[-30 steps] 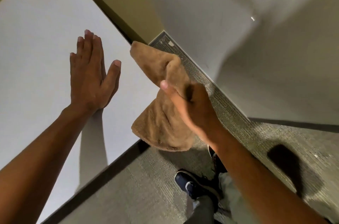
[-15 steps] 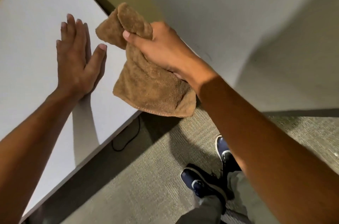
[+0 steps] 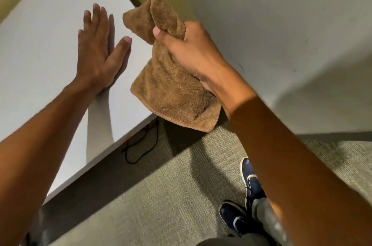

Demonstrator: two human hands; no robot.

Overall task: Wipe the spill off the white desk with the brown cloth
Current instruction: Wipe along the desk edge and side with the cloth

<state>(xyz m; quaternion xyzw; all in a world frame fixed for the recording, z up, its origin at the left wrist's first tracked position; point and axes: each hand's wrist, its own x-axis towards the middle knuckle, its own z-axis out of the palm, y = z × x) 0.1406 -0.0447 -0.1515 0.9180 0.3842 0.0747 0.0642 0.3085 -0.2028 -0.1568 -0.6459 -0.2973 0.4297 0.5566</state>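
Note:
The white desk (image 3: 40,48) fills the left of the head view, its right corner near the middle. My left hand (image 3: 98,52) lies flat on the desk, palm down, fingers apart, holding nothing. My right hand (image 3: 189,52) is closed around the bunched middle of the brown cloth (image 3: 171,92), held in the air over the desk's right corner. The cloth's upper end sticks out above my fist and its lower part hangs down past the desk edge. I see no spill on the visible desk surface.
A white wall (image 3: 261,24) rises to the right of the desk. Grey-green carpet (image 3: 161,195) covers the floor below, with a black cable (image 3: 141,145) under the desk edge. My dark blue shoes (image 3: 249,183) stand at the lower right.
My right hand has carried the cloth up and left, from beside the desk's edge to above its corner. The left hand stays flat on the desk.

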